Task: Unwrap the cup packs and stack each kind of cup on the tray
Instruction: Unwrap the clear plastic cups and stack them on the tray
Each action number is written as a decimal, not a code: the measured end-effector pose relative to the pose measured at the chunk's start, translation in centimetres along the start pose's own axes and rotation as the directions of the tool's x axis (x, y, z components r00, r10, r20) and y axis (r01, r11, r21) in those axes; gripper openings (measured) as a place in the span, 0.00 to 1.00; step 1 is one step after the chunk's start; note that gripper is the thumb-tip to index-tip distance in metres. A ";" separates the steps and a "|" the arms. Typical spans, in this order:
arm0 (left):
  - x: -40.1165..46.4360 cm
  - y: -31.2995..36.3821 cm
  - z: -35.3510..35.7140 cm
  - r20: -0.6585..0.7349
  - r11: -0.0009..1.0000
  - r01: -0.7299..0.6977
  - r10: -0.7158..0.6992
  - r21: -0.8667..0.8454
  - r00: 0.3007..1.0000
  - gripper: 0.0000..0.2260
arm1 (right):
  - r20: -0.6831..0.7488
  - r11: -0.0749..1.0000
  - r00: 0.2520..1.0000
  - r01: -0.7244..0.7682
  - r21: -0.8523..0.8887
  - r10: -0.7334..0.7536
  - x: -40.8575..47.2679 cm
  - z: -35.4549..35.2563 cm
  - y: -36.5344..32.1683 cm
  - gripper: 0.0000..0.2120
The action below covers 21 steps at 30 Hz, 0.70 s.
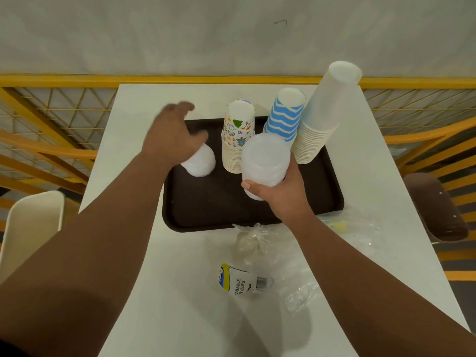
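On the white tabletop [144,266] lay a dark brown tray [206,202], set toward the far edge. The right hand [280,194] gripped a stack of translucent plastic cups [265,163] turned upside down, fingers and thumb curled around its lower part, above the middle of the tray. The left hand [172,135] hovered blurred over the tray's left end with its fingers loosely spread, holding nothing, just above a short stack of white cups [202,161] standing there. Behind the held cups stood an inverted stack of paper cups with a colourful doodle print [238,135], then a stack of blue-and-white striped cups [284,117], and at the tray's far right corner a tall stack of plain white cups [322,112] leaning rightward. Near the tabletop's front edge lay empty clear wrappers [298,284], one carrying a printed label [235,280]; another crumpled wrapper [355,228] lay beside the tray's near right corner.
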<state>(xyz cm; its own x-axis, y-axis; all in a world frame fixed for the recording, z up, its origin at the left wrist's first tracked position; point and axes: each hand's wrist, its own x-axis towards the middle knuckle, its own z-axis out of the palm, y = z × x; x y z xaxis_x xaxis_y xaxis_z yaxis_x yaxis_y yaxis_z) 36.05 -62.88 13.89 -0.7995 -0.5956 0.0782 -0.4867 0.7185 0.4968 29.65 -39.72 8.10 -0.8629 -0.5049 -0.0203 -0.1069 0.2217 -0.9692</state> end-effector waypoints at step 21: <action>-5.9 11.9 -3.3 0.390 0.949 -0.315 0.284 0.018 0.876 0.38 | 0.043 0.999 0.999 0.025 0.037 -0.027 -0.3 -0.5 -1.7 0.41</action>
<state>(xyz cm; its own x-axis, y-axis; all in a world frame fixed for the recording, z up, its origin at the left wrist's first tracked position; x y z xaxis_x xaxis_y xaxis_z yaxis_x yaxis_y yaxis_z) 36.19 -52.00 22.22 -0.9757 -0.1781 -0.1273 -0.2162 0.8759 0.4314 29.84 -39.57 9.89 -0.8379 -0.5459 -0.0049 -0.1101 0.1777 -0.9779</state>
